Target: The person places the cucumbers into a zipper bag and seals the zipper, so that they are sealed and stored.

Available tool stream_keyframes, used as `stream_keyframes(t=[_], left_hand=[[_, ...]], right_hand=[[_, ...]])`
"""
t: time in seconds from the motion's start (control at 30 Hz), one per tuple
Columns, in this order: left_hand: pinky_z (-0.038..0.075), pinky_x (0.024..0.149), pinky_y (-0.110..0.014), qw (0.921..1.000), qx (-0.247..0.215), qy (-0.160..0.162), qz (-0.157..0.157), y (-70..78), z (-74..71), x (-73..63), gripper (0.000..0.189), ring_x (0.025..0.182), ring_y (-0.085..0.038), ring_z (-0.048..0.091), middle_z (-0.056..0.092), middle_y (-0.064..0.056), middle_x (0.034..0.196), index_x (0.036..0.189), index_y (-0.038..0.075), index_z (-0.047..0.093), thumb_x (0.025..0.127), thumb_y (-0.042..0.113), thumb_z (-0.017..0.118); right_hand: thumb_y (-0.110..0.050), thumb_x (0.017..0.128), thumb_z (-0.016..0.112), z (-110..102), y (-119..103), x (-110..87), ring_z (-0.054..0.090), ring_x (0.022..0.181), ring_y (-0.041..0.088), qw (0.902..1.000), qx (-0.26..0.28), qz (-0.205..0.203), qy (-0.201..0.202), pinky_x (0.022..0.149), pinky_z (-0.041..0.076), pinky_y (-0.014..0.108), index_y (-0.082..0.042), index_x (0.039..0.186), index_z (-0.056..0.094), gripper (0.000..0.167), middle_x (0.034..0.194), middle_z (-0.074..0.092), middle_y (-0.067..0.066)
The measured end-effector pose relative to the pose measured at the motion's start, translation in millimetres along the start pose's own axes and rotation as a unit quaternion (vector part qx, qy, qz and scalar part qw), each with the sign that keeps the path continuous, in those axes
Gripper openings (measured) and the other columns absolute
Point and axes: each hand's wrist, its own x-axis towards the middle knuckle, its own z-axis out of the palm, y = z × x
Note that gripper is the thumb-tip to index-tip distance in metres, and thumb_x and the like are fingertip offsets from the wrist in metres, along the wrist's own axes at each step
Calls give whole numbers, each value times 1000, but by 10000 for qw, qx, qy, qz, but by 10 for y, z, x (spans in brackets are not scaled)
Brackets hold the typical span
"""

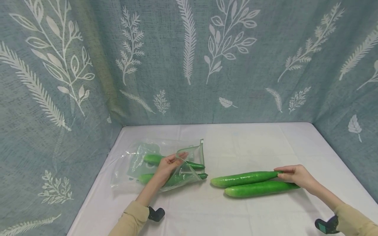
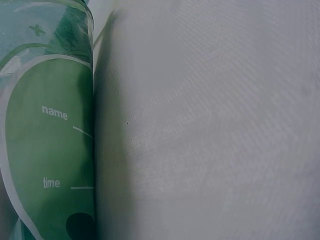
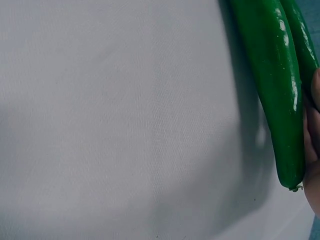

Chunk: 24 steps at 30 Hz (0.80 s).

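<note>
My left hand (image 1: 169, 165) pinches the upper edge of a clear zip bag (image 1: 121, 183) near its mouth, which gapes toward the right. Inside the bag lie two cucumbers, a farther cucumber (image 1: 153, 159) and a nearer cucumber (image 1: 180, 179), their stem ends close to the opening. A green printed label (image 2: 47, 150) on the bag fills the left side of the left wrist view. With thumb and fingertips, my right hand (image 1: 298, 177) pinches the stem end of a third cucumber (image 1: 245, 178). Just in front of it lies another cucumber (image 1: 260, 189), large in the right wrist view.
A white cloth covers the table (image 1: 236, 216). Blue-green curtains (image 1: 189, 98) with white leaf prints stand along its back and sides. Dark wrist devices, the left device (image 1: 156, 214) and the right device (image 1: 326, 226), sit at both sleeves.
</note>
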Motion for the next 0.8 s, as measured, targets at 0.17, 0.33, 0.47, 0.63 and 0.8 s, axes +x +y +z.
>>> stream_keyframes(t=[0.17, 0.33, 0.47, 0.63, 0.8], left_hand=[[34, 114, -38, 10000, 21, 17, -13, -2, 3, -4, 41, 135, -26, 43, 54, -16, 134, 129, -4, 53, 93, 14, 60], [34, 113, -37, 10000, -30, 34, -10, -12, 0, 7, 40, 134, -26, 44, 55, -15, 133, 129, -5, 53, 93, 13, 59], [34, 113, -37, 10000, -46, 15, -32, -15, -4, 8, 41, 134, -26, 45, 55, -14, 133, 129, -4, 53, 93, 14, 59], [34, 113, -37, 10000, -73, 12, -34, -7, -3, 8, 42, 134, -26, 44, 56, -14, 132, 129, -5, 53, 93, 14, 60], [34, 113, -38, 10000, -41, 6, -17, 3, 0, 7, 41, 133, -26, 45, 55, -14, 133, 129, -4, 53, 93, 14, 60]], right_hand=[[-34, 87, 68, -12, -6, 14, 63, 85, -9, 10000, 30, 34, 35, 73, 55, 16, 4, 119, 63, 50, 114, 67, 21], [-36, 87, 67, -22, -12, 22, 61, 86, -12, 9999, 13, 94, 143, 75, 55, 17, 2, 120, 63, 51, 118, 65, 21], [-35, 88, 66, -37, -24, 11, 59, 86, -14, 9996, 102, 133, 220, 76, 56, 20, 3, 121, 62, 51, 121, 64, 22], [-35, 89, 64, -53, -67, -12, 57, 86, -15, 9991, 227, 196, 301, 80, 57, 28, 3, 124, 60, 52, 124, 61, 24], [-36, 90, 64, -61, -99, -29, 55, 86, -17, 9980, 312, 313, 444, 82, 57, 29, 2, 126, 58, 53, 123, 63, 21]])
